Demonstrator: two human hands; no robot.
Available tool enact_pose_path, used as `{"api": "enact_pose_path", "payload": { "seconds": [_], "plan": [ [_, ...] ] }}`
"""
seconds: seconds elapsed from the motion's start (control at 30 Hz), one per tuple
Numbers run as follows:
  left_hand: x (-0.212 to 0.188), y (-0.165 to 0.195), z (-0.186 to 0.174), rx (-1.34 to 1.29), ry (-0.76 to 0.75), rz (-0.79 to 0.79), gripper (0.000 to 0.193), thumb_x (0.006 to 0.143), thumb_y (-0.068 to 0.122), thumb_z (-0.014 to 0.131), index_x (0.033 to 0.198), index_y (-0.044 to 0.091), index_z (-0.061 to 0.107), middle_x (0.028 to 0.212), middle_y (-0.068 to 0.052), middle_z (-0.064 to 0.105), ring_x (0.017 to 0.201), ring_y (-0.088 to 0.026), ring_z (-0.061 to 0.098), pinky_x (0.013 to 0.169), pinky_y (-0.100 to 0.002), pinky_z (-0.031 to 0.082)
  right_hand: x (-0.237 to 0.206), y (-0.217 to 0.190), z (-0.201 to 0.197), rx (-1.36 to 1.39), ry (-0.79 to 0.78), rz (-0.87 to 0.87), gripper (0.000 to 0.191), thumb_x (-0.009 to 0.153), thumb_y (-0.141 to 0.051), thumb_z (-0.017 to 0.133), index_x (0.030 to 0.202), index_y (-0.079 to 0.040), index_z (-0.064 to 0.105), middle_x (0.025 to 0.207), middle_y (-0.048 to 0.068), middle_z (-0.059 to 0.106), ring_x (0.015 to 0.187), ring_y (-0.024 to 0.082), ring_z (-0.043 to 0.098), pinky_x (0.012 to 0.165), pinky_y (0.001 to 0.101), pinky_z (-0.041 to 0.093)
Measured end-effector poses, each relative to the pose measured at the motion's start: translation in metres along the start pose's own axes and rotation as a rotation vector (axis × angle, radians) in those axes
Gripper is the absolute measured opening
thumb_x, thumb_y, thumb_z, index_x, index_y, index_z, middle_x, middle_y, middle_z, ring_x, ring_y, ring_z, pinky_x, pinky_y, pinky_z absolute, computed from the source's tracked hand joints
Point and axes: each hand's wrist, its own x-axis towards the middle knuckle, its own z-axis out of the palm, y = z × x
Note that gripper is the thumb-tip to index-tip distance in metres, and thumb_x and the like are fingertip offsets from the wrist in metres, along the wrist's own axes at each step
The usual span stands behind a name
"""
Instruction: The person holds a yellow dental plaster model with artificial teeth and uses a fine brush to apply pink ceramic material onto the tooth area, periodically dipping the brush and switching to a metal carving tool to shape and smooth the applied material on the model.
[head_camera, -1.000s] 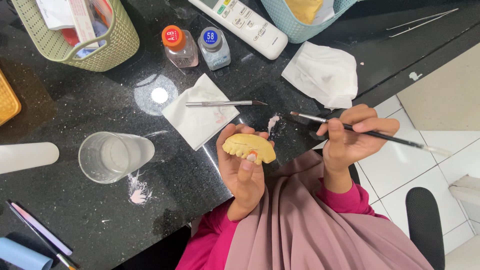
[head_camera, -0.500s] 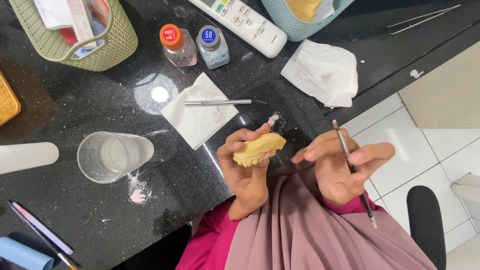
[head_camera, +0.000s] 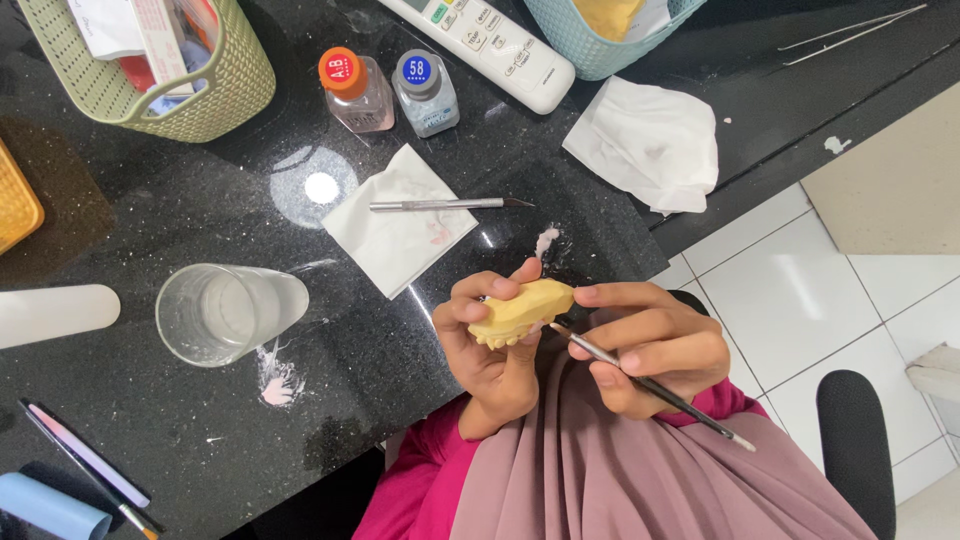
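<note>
Dental cast (head_camera: 520, 312) long axis tilts up-right | left fingers (head_camera: 470, 312) clasp it | right fingers (head_camera: 630, 355) pinch brush (head_camera: 650, 385)

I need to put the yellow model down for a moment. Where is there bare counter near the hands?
Bare black counter lies between the clear cup, the white tissue and the left hand. Farther back it is crowded with two small bottles and the green basket.

Bright pink long sleeves (head_camera: 425, 480); draped mauve headscarf (head_camera: 640, 470) over the chest; bare hands, no gloves or rings
</note>
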Motion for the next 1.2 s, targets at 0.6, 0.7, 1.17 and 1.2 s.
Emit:
{"api": "enact_pose_path", "payload": {
  "seconds": [0.6,0.7,1.17,1.2],
  "plan": [
    [0.000,-0.003,0.000,0.072,0.012,0.066,0.040,0.105,-0.003,0.064,0.132,0.012,0.038,0.136,-0.014,0.051,0.138,-0.036,0.061,0.115,-0.044,0.053,0.011,-0.006,0.007,-0.141,-0.093,0.044,0.032,0.084,-0.001,0.077,0.103,-0.008,0.052,0.084,0.011,0.069,0.104,0.044,0.071,0.079,0.0435,0.072],
    [-0.001,-0.004,0.000,0.050,0.021,0.070,0.040,0.105,-0.003,0.064,0.131,0.012,0.038,0.136,-0.014,0.051,0.138,-0.036,0.060,0.114,-0.044,0.054,0.011,-0.005,0.009,-0.161,-0.067,0.023,0.031,0.083,-0.001,0.078,0.101,-0.008,0.053,0.082,0.011,0.069,0.102,0.043,0.072,0.077,0.0440,0.072],
    [-0.001,-0.002,0.000,0.059,0.035,0.052,0.041,0.104,-0.004,0.064,0.131,0.012,0.037,0.135,-0.014,0.050,0.139,-0.035,0.059,0.112,-0.042,0.055,0.010,-0.004,0.011,-0.119,-0.054,0.040,0.028,0.084,-0.002,0.074,0.100,-0.008,0.051,0.080,0.011,0.068,0.103,0.042,0.072,0.077,0.0439,0.072],
    [-0.002,-0.002,0.000,0.063,0.036,0.053,0.041,0.104,-0.004,0.064,0.131,0.012,0.037,0.135,-0.014,0.050,0.138,-0.035,0.059,0.112,-0.042,0.056,0.010,-0.004,0.011,-0.119,-0.041,0.046,0.028,0.085,-0.002,0.073,0.101,-0.008,0.051,0.080,0.011,0.068,0.104,0.041,0.073,0.078,0.0440,0.072]
  ]
}}
